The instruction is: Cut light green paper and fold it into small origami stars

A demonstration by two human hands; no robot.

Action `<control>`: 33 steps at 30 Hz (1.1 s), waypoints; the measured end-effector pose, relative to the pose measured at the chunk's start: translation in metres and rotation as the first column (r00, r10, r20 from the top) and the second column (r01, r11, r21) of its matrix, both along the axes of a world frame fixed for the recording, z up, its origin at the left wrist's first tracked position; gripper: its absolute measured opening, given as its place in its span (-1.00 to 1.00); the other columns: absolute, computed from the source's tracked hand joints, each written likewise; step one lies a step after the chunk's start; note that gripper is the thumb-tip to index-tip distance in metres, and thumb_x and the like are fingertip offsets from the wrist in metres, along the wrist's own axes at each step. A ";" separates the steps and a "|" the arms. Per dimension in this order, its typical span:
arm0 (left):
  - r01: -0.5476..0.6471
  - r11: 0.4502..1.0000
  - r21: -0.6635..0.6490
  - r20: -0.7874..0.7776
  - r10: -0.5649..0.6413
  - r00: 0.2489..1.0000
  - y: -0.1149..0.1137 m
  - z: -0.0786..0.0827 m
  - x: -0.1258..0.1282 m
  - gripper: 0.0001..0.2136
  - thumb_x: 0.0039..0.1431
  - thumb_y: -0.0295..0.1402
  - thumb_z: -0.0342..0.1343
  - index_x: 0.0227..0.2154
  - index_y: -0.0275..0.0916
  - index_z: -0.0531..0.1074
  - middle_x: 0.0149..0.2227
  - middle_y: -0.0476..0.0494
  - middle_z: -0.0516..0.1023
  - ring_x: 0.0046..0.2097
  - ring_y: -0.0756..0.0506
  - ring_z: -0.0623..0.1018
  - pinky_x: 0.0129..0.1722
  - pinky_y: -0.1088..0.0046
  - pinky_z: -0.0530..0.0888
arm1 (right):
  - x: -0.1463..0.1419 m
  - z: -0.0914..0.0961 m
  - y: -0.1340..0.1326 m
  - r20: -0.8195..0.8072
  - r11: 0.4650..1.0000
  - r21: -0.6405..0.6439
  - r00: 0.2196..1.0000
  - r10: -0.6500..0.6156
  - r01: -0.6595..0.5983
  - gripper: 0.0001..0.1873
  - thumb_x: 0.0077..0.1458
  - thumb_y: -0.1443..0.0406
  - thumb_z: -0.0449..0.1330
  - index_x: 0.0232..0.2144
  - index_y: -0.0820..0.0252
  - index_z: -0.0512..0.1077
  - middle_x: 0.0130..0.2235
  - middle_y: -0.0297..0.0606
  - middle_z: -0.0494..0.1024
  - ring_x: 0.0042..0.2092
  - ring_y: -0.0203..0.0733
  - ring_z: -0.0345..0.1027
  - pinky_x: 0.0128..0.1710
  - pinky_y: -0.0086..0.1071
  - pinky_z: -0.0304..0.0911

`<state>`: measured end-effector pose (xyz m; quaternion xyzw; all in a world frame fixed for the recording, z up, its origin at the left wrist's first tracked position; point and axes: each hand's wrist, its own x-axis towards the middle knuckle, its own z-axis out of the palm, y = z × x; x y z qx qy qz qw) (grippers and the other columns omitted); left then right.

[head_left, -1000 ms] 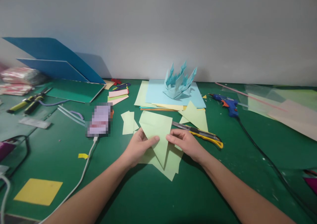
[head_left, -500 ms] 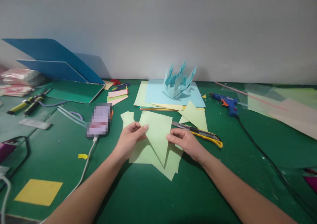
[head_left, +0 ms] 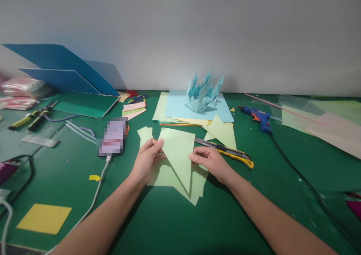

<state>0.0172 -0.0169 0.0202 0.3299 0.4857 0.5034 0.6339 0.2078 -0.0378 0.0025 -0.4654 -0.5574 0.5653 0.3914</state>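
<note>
A light green sheet of paper (head_left: 180, 149), pointed at its lower end, is raised between my two hands. My left hand (head_left: 148, 157) pinches its left edge, thumb on the front. At the right edge, my right hand (head_left: 210, 161) grips it between thumb and fingers. Under it, more light green paper pieces (head_left: 162, 176) lie on the green table. Just behind my right hand is a yellow box cutter (head_left: 235, 153), its blade end partly hidden by the held paper.
A blue folded-paper piece (head_left: 203, 93) stands on a stack of coloured sheets (head_left: 172, 108) at the back. To the right lies a blue glue gun (head_left: 261, 119) with its black cord. On the left are a blurred-out phone (head_left: 113, 136), pliers (head_left: 38, 119) and a yellow paper (head_left: 43, 219).
The held paper has shifted and turned slightly, its upper left corner going left and its lower point right and down. My left hand has moved a little left; my right hand is nearly still.
</note>
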 end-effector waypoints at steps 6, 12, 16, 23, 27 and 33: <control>0.135 0.987 0.092 -0.157 -0.120 0.980 -0.005 0.001 0.004 -0.65 -0.17 -0.08 0.30 -0.58 -0.24 0.33 -0.64 0.09 0.37 -0.58 0.08 0.40 -0.58 0.59 0.42 | 0.001 -0.002 0.000 -0.047 0.999 -0.020 0.998 -0.038 0.037 -0.62 -0.12 0.02 0.25 -0.66 0.18 0.34 -0.60 -0.41 0.33 -0.50 -0.31 0.11 -0.43 -0.40 0.03; 0.614 0.782 -0.106 -0.308 -0.613 0.728 -0.018 0.003 0.008 -0.76 -0.07 -0.19 0.26 -0.51 -0.28 0.44 -0.74 0.07 0.37 -0.70 0.09 0.35 -0.71 0.63 0.28 | 0.001 -0.004 0.001 -0.072 0.998 -0.010 0.995 -0.069 0.068 -0.62 -0.13 0.02 0.26 -0.65 0.19 0.35 -0.60 -0.42 0.32 -0.50 -0.32 0.10 -0.42 -0.41 0.03; 0.667 0.722 -0.184 -0.364 -0.681 0.636 -0.019 0.003 0.008 -0.71 -0.01 -0.20 0.20 -0.65 -0.30 0.36 -0.77 0.09 0.33 -0.74 0.14 0.26 -0.76 0.66 0.17 | 0.001 -0.004 0.001 -0.068 0.999 -0.006 0.997 -0.037 0.037 -0.61 -0.11 0.01 0.26 -0.64 0.21 0.35 -0.58 -0.40 0.34 -0.49 -0.32 0.13 -0.42 -0.41 0.05; 0.600 0.778 -0.185 -0.448 -0.610 0.653 -0.010 0.002 0.002 -0.59 0.03 -0.04 0.09 -0.69 -0.26 0.28 -0.78 0.11 0.27 -0.76 0.15 0.16 -0.76 0.63 0.06 | 0.003 -0.005 0.001 -0.040 1.000 0.000 0.999 -0.022 0.022 -0.61 -0.11 0.02 0.26 -0.65 0.21 0.34 -0.59 -0.39 0.36 -0.48 -0.32 0.15 -0.41 -0.41 0.07; 0.434 0.901 0.019 -0.467 -0.375 0.801 -0.005 0.004 -0.002 -0.62 -0.05 -0.05 0.17 -0.65 -0.25 0.24 -0.71 0.14 0.27 -0.69 0.15 0.19 -0.70 0.63 0.08 | 0.001 -0.003 0.001 -0.047 0.999 0.019 0.998 -0.037 0.038 -0.62 -0.10 0.03 0.25 -0.65 0.20 0.33 -0.60 -0.41 0.33 -0.50 -0.33 0.14 -0.42 -0.42 0.07; 0.327 0.945 0.029 -0.430 -0.283 0.857 -0.005 0.005 0.001 -0.58 -0.17 -0.04 0.22 -0.70 -0.24 0.19 -0.73 0.15 0.24 -0.69 0.15 0.18 -0.67 0.63 0.09 | 0.000 -0.003 0.001 -0.019 0.999 0.031 0.999 -0.038 0.038 -0.63 -0.08 0.04 0.22 -0.65 0.21 0.35 -0.60 -0.38 0.36 -0.50 -0.32 0.14 -0.43 -0.41 0.07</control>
